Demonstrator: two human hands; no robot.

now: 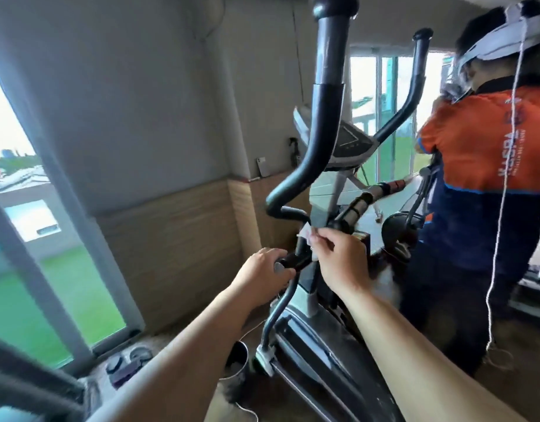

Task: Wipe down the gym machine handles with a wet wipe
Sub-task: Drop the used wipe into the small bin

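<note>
An elliptical trainer fills the middle of the head view. Its short black fixed handle (296,259) sticks out toward me at centre. My left hand (264,271) is closed around the near end of that handle. My right hand (341,257) pinches a white wet wipe (306,237) and presses it against the bar just beyond the left hand. A tall black swing handle (320,126) curves up on the left, a second one (414,77) rises farther back. The worn right fixed handle (358,205) points away to the right.
A person in an orange and navy shirt (481,166) stands close on the right with their back to me. The machine's console (350,141) sits behind the handles. A wall and window lie left; a black bin (236,360) and small items rest on the floor below.
</note>
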